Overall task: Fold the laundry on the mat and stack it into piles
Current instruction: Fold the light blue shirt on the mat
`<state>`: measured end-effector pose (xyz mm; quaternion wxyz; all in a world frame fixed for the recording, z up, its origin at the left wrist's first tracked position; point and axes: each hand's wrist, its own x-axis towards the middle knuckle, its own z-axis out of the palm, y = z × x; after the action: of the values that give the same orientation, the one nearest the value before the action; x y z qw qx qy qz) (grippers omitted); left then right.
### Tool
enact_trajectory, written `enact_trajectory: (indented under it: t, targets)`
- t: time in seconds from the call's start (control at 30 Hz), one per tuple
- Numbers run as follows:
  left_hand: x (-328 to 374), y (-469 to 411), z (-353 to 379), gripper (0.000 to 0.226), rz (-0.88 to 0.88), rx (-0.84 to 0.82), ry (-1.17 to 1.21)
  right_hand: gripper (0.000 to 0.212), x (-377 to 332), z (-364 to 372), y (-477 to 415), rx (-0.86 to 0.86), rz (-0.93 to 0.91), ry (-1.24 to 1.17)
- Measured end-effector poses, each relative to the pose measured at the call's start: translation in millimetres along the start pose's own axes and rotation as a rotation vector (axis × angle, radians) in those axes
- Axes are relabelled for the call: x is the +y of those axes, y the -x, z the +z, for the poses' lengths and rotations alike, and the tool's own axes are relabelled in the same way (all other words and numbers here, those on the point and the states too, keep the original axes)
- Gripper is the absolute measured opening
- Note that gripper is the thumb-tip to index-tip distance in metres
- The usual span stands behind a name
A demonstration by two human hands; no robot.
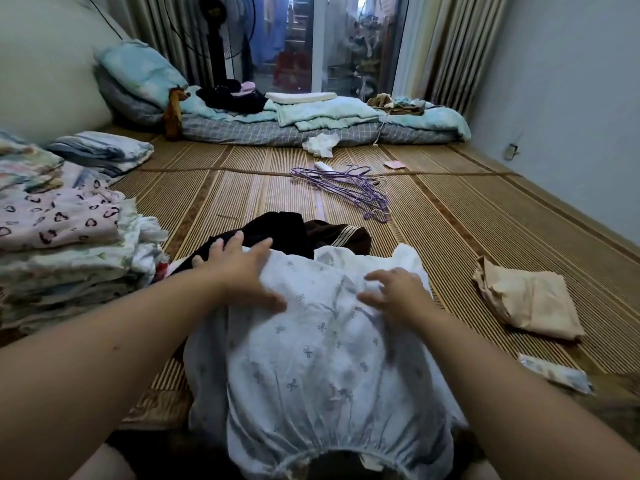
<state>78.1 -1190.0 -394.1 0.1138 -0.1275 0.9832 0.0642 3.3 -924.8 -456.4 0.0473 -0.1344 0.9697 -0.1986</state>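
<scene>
Mat (450, 216): carries all the laundry.
Pile (69, 237): folded stack near the left arm, probably where this piece goes.
Top (322, 358): pale and bow-printed, spread in front over a dark garment (294, 230).
Left hand (239, 271): flat with fingers spread, pressing the top's far left.
Right hand (398, 292): apart from the left, fingers bent on the cloth; whether it pinches is unclear.
Advice: smooth outward before folding, and keep the dark garment out of the fold.

Both bare forearms extend forward and converge toward centre; left hand (239, 271) lies palm down, fingers straight and spread; right hand (398, 294) is palm down, fingers slightly bent
</scene>
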Motion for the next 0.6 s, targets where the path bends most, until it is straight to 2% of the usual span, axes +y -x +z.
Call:
enact_trajectory:
  t: [0.07,0.1,0.17,0.2,0.23,0.33,0.47,0.53,0.6]
  targets:
    - [-5.5,-18.0,-12.7,0.135,-0.053,-0.057,0.171,0.070,4.9,-11.1,-24.6,-0.041,-0.034,0.079]
    - [-8.3,-24.0,-16.2,0.128,-0.055,-0.098,0.211,0.083,10.3,-11.4,-33.4,-0.120,0.000,0.148]
    - [-12.6,-32.0,-20.9,0.086,-0.045,-0.155,0.167,0.104,22.1,-9.7,-45.7,-0.284,0.080,0.295]
    - [-13.7,-35.0,-21.7,0.070,-0.042,-0.170,0.112,0.107,27.0,-8.8,-48.7,-0.341,0.086,0.369]
    - [-14.4,-35.8,-21.2,0.059,-0.037,-0.174,0.078,0.099,29.8,-8.9,-49.0,-0.365,0.073,0.414]
    - [-17.7,-32.1,-19.8,0.032,0.027,-0.073,0.062,0.053,29.2,-12.6,-42.6,-0.295,0.043,0.381]
    - [-24.7,-16.5,-18.4,0.024,0.185,0.229,0.048,0.026,33.5,-30.2,-21.7,-0.202,-0.029,0.185]
    - [-31.3,-10.3,-21.1,0.015,0.244,0.199,0.165,0.010,34.0,-49.4,-5.1,-0.181,-0.058,0.034]
    - [-34.9,-3.4,-28.0,0.026,0.292,0.101,0.341,0.018,31.3,-73.4,9.6,-0.154,-0.090,-0.081]
